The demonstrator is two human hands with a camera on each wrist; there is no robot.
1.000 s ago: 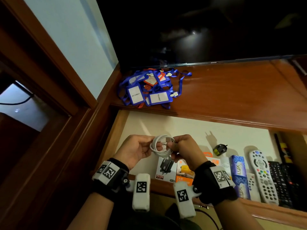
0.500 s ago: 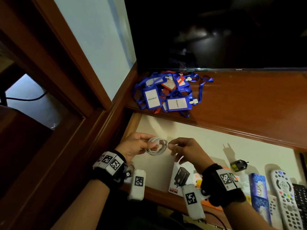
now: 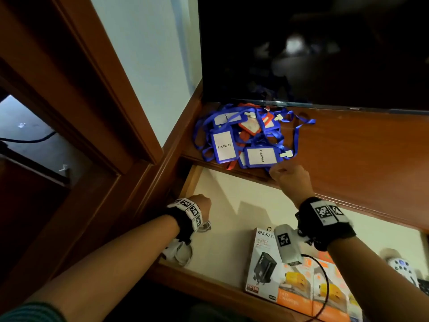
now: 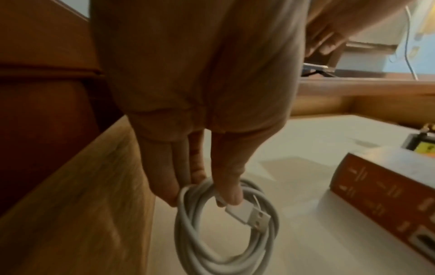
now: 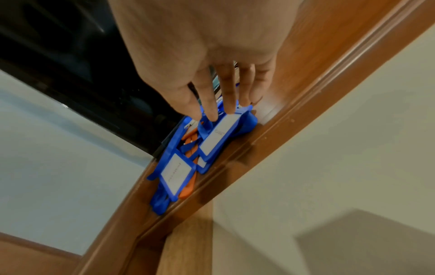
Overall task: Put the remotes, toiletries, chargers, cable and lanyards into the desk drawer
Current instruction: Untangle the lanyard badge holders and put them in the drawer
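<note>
Head view: on the brown wooden desk [image 3: 348, 145] under a dark screen [image 3: 313, 49] lies a heap of blue lanyards with white badge cards [image 3: 243, 140]; the right hand [image 3: 287, 180] reaches its near edge. Left wrist view: the left hand [image 4: 200, 93] pinches a coiled white cable [image 4: 226, 228] low in the cream-lined drawer [image 4: 317, 241]. Right wrist view: straight right fingers [image 5: 209, 104] touch a badge.

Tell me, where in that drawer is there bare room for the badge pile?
Bare cream drawer floor lies between the coiled white cable in the left hand and the Onesam charger box. Rightward, boxes and a remote crowd it. The lanyards sit on the desktop.
</note>
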